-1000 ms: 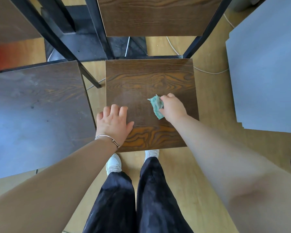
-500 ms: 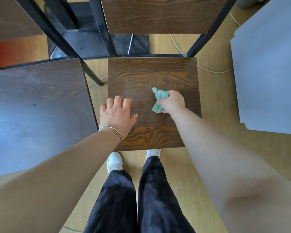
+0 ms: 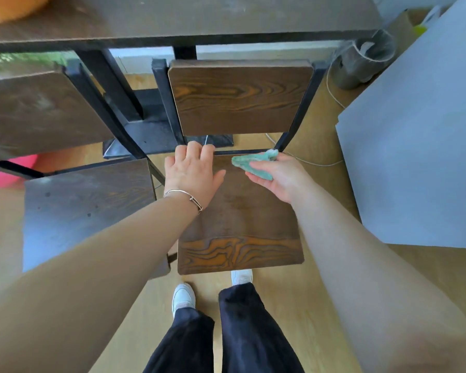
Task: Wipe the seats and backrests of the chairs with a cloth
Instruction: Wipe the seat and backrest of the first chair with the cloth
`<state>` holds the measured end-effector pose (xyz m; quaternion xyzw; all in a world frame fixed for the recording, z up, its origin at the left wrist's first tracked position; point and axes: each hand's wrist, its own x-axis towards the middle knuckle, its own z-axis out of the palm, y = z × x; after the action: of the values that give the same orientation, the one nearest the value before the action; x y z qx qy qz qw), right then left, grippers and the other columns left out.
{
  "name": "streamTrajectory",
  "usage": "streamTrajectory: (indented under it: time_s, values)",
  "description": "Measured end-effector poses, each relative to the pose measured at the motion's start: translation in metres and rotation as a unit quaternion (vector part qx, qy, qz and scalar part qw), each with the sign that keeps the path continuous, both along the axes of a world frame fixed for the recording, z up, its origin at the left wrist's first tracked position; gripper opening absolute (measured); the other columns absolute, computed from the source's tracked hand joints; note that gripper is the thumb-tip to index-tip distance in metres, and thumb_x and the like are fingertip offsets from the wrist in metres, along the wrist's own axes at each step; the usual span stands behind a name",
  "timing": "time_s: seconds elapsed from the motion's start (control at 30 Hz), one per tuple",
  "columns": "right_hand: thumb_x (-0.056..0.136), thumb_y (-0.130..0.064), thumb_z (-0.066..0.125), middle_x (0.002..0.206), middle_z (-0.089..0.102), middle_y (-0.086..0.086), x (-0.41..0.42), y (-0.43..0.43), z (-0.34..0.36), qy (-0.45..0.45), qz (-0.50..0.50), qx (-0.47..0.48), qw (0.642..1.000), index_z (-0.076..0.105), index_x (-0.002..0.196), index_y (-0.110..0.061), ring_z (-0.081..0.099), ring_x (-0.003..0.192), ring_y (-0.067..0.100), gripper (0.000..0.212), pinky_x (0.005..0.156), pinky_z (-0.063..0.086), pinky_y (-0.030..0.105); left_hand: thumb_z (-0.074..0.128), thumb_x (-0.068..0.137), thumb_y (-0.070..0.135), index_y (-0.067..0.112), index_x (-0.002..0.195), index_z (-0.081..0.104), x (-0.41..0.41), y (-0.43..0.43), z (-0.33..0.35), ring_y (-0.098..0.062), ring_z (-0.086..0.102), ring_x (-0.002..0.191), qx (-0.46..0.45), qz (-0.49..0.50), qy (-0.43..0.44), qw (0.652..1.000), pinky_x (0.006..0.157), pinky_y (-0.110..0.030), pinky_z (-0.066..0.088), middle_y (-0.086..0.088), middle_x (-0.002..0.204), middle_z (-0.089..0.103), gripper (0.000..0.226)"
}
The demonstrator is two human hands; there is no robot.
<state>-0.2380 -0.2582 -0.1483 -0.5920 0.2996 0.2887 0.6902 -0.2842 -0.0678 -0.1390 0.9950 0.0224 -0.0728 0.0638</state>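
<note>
At the rear right corner of the seat (image 3: 240, 224), the right hand (image 3: 277, 176) grips a crumpled green cloth (image 3: 253, 162), fingers curled round it and the palm turned partly upward. Whether the cloth touches the wood cannot be told. Just to its left, the left hand (image 3: 193, 175) lies flat on the seat with straight, relaxed fingers that reach the rear edge, holding nothing; a thin metal bracelet (image 3: 184, 196) circles its wrist. The seat is dark brown wood with bold orange grain along its front strip. Above it stands the backrest (image 3: 240, 98), a matching wooden panel fixed between black metal uprights. A second chair (image 3: 86, 205) stands close on the left, its seat dull and speckled. Behind both runs a dark table (image 3: 172, 20), and a large grey board (image 3: 414, 130) lies to the right on the pale wooden floor (image 3: 320, 125).
</note>
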Motion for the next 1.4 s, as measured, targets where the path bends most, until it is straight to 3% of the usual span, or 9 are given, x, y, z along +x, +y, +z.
streamTrajectory:
  time_s: [0.13, 0.23, 0.37, 0.57, 0.77, 0.93, 1.07, 1.23, 1.4]
  values:
    - [0.069, -0.022, 0.088, 0.109, 0.066, 0.001, 0.02, -0.009, 0.038, -0.034, 0.008, -0.132, 0.991, 0.062, 0.107, -0.023, 0.065, 0.099, 0.017, 0.046, 0.08, 0.057, 0.032, 0.048, 0.092, 0.052, 0.025, 0.134, 0.041, 0.023, -0.01, 0.038, -0.029, 0.041, 0.116, -0.014, 0.002, -0.035, 0.999, 0.096, -0.044, 0.035, -0.005, 0.126, 0.046, 0.051]
    - [0.077, -0.015, 0.081, 0.11, 0.061, 0.0, 0.038, -0.023, 0.062, -0.077, -0.013, -0.154, 0.985, 0.062, 0.106, -0.027, 0.062, 0.101, 0.017, 0.037, 0.081, 0.059, 0.033, 0.045, 0.094, 0.052, 0.025, 0.137, 0.038, 0.042, -0.018, 0.055, -0.028, 0.04, 0.119, -0.011, -0.002, -0.055, 0.998, 0.099, -0.044, 0.035, -0.004, 0.131, 0.044, 0.051]
    - [0.082, -0.009, 0.076, 0.112, 0.058, -0.007, 0.076, -0.047, 0.084, -0.178, -0.029, -0.232, 0.956, 0.058, 0.122, -0.031, 0.063, 0.098, 0.014, 0.049, 0.078, 0.061, 0.031, 0.043, 0.095, 0.053, 0.025, 0.141, 0.033, 0.071, -0.028, 0.067, -0.028, 0.038, 0.125, -0.001, 0.004, -0.082, 0.997, 0.104, -0.045, 0.034, -0.004, 0.136, 0.042, 0.055]
    - [0.087, -0.021, 0.073, 0.108, 0.062, -0.007, 0.133, -0.076, 0.104, -0.254, -0.091, -0.341, 0.901, 0.063, 0.117, -0.023, 0.061, 0.09, 0.008, 0.032, 0.071, 0.058, 0.023, 0.041, 0.095, 0.054, 0.025, 0.14, 0.034, 0.108, -0.04, 0.066, -0.029, 0.039, 0.123, 0.005, 0.001, -0.105, 0.994, 0.103, -0.045, 0.034, -0.005, 0.135, 0.042, 0.055]
    - [0.089, -0.02, 0.07, 0.121, 0.065, 0.003, 0.158, -0.082, 0.095, -0.308, -0.012, -0.489, 0.816, 0.061, 0.114, -0.02, 0.064, 0.105, 0.018, 0.027, 0.071, 0.059, 0.029, 0.044, 0.094, 0.054, 0.025, 0.138, 0.037, 0.138, -0.052, 0.065, -0.028, 0.04, 0.121, -0.009, -0.005, -0.127, 0.992, 0.1, -0.045, 0.036, -0.005, 0.131, 0.044, 0.053]
    - [0.087, -0.021, 0.073, 0.126, 0.063, 0.006, 0.169, -0.073, 0.086, -0.292, 0.038, -0.513, 0.806, 0.051, 0.129, -0.018, 0.064, 0.107, 0.018, 0.047, 0.057, 0.046, 0.017, 0.044, 0.094, 0.054, 0.025, 0.138, 0.036, 0.14, -0.047, 0.062, -0.027, 0.04, 0.121, -0.016, 0.014, -0.134, 0.991, 0.1, -0.044, 0.036, -0.004, 0.132, 0.044, 0.054]
    - [0.088, -0.031, 0.07, 0.116, 0.069, 0.006, 0.17, -0.058, 0.078, -0.276, 0.073, -0.533, 0.797, 0.065, 0.12, -0.017, 0.068, 0.094, 0.017, 0.035, 0.054, 0.047, 0.017, 0.042, 0.094, 0.054, 0.026, 0.14, 0.035, 0.131, -0.033, 0.057, -0.028, 0.038, 0.125, -0.01, 0.027, -0.123, 0.992, 0.104, -0.045, 0.034, -0.004, 0.136, 0.043, 0.055]
    - [0.091, -0.033, 0.067, 0.116, 0.069, 0.008, 0.165, -0.032, 0.069, -0.285, 0.079, -0.558, 0.775, 0.065, 0.119, -0.014, 0.069, 0.099, 0.02, 0.034, 0.058, 0.047, 0.017, 0.041, 0.095, 0.054, 0.026, 0.141, 0.035, 0.121, -0.008, 0.052, -0.028, 0.037, 0.127, -0.011, 0.033, -0.114, 0.993, 0.105, -0.046, 0.033, -0.004, 0.137, 0.042, 0.054]
    - [0.091, -0.031, 0.067, 0.116, 0.069, 0.007, 0.162, -0.019, 0.072, -0.273, 0.053, -0.555, 0.784, 0.066, 0.12, -0.013, 0.069, 0.097, 0.018, 0.034, 0.05, 0.038, 0.012, 0.042, 0.094, 0.054, 0.026, 0.14, 0.035, 0.112, 0.023, 0.047, -0.028, 0.037, 0.126, -0.008, 0.053, -0.108, 0.993, 0.104, -0.046, 0.033, -0.004, 0.137, 0.043, 0.054]
